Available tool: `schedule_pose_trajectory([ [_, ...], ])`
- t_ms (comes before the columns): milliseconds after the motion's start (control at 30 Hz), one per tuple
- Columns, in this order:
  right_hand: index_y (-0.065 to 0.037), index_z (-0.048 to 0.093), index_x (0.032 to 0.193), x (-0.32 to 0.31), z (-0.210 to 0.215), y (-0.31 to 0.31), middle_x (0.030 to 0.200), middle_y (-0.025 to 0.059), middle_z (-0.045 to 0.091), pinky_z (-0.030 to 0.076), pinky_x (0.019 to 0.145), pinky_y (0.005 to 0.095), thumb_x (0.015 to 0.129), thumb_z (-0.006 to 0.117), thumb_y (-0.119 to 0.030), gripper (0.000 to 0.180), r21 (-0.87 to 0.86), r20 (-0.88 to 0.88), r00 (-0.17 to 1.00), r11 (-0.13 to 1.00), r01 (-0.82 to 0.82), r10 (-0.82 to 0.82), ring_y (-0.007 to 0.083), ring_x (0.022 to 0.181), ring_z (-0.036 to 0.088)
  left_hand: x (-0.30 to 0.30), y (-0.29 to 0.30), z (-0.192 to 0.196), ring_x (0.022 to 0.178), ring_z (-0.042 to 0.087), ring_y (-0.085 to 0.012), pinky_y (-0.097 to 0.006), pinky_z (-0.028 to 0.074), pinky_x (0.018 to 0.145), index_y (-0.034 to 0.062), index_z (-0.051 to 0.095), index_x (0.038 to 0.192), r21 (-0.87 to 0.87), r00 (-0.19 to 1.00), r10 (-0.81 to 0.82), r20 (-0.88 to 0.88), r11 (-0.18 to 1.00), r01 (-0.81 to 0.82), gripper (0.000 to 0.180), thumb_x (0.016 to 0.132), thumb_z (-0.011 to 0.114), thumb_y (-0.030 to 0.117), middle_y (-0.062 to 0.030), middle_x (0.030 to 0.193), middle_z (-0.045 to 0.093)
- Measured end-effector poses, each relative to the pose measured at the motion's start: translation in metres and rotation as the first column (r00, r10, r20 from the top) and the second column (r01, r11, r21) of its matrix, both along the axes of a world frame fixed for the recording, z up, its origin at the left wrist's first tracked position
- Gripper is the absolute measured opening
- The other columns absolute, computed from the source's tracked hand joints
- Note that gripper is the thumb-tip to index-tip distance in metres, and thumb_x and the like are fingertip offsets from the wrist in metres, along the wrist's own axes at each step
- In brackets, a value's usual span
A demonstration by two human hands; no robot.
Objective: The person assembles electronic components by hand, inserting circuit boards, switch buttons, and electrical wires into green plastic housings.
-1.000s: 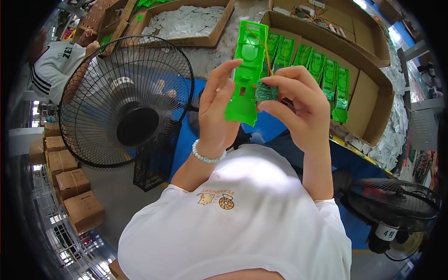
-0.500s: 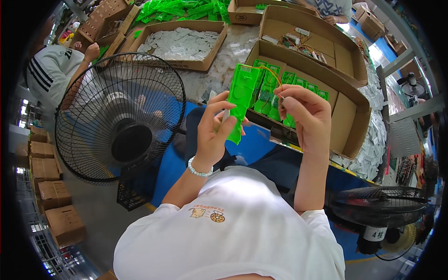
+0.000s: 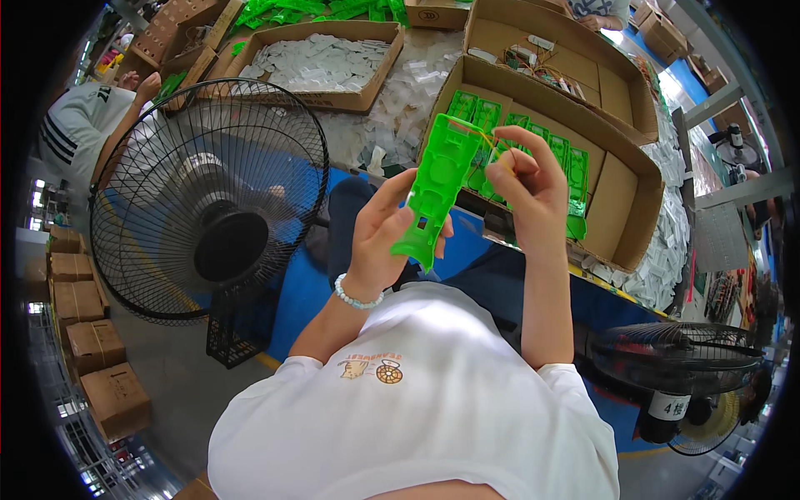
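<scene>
My left hand [image 3: 385, 232] grips the lower part of a long green plastic housing [image 3: 442, 167], with its hollow inner side facing up and a small square hole low down. At the housing's top end my right hand [image 3: 529, 171] pinches thin orange and yellow wires [image 3: 482, 136] that run to its upper edge. What hangs on the wires inside the fingers is hidden. Just beyond, a cardboard tray [image 3: 621, 212] holds several similar green housings [image 3: 575, 171] with wires and small boards, partly behind my right hand.
Behind lies another cardboard tray [image 3: 600, 79] with wired parts. A carton [image 3: 367, 98] of clear plastic pieces stands at the far left, near a green heap [image 3: 321, 10]. A black fan [image 3: 229, 246] is at my left, another [image 3: 679, 354] at my right. A co-worker's sleeve [image 3: 75, 125] shows far left.
The housing has turned so its hollow side faces me more, and its lower end has shifted left. My right hand has moved closer to its top end. The view has shifted slightly.
</scene>
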State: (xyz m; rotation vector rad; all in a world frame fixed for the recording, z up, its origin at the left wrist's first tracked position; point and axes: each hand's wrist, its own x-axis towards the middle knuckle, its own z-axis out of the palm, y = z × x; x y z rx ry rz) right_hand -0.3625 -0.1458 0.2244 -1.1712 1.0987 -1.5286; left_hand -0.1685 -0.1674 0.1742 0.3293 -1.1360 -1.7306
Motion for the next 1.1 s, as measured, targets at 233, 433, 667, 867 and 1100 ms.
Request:
schedule_pose_trajectory([
  [233, 0.001, 0.064, 0.111, 0.012, -0.02, -0.001, 0.083, 0.0067, 0.063, 0.049, 0.067, 0.0258, 0.079, 0.074, -0.007, 0.035, -0.165, -0.378, 0.916, 0.983, 0.075, -0.133, 0.0143, 0.075, 0.06, -0.007, 0.008, 0.0, 0.069, 0.063, -0.0296, -0.034, 0.051, 0.051, 0.0031, 0.036, 0.142, 0.271, 0.943, -0.203, -0.263, 0.923, 0.274, 0.049, 0.099, 0.047, 0.026, -0.0168, 0.102, 0.061],
  [433, 0.003, 0.063, 0.107, 0.009, -0.021, 0.001, 0.074, 0.0106, 0.058, 0.046, 0.055, 0.0294, 0.076, 0.072, -0.002, 0.032, -0.559, -0.479, 0.804, 0.828, 0.031, -0.353, 0.0208, 0.064, 0.058, -0.01, 0.014, 0.004, 0.066, 0.062, -0.0282, -0.033, 0.048, 0.048, 0.0045, 0.037, 0.142, 0.291, 0.915, -0.231, -0.331, 0.897, 0.332, 0.051, 0.099, 0.048, 0.03, -0.0164, 0.096, 0.062],
  [667, 0.004, 0.063, 0.107, 0.021, -0.025, 0.01, 0.077, 0.0121, 0.061, 0.049, 0.059, 0.0275, 0.078, 0.07, 0.001, 0.03, -0.564, -0.428, 0.802, 0.816, 0.124, -0.418, 0.0205, 0.066, 0.061, -0.014, 0.02, 0.004, 0.067, 0.062, -0.0284, -0.034, 0.051, 0.05, 0.0041, 0.032, 0.143, 0.234, 0.932, -0.243, -0.268, 0.922, 0.308, 0.054, 0.099, 0.047, 0.032, -0.0165, 0.102, 0.06],
  [867, 0.001, 0.062, 0.114, 0.022, -0.025, 0.014, 0.09, 0.006, 0.068, 0.05, 0.066, 0.0227, 0.09, 0.065, -0.005, 0.025, -0.305, -0.122, 0.92, 0.897, 0.322, -0.372, 0.0089, 0.077, 0.062, -0.015, 0.031, 0.008, 0.072, 0.064, -0.0294, -0.035, 0.054, 0.054, 0.0022, 0.032, 0.141, 0.163, 0.963, -0.213, -0.164, 0.957, 0.24, 0.051, 0.099, 0.048, 0.027, -0.0175, 0.113, 0.056],
  [1100, -0.001, 0.06, 0.109, 0.018, -0.023, 0.02, 0.091, 0.0035, 0.062, 0.047, 0.067, 0.0208, 0.088, 0.065, -0.002, 0.022, -0.226, 0.134, 0.964, 0.941, 0.254, -0.228, 0.0057, 0.076, 0.057, -0.018, 0.02, 0.007, 0.077, 0.065, -0.0268, -0.035, 0.056, 0.059, 0.0008, 0.032, 0.141, 0.128, 0.984, -0.134, -0.117, 0.981, 0.149, 0.05, 0.099, 0.049, 0.023, -0.0166, 0.111, 0.058],
])
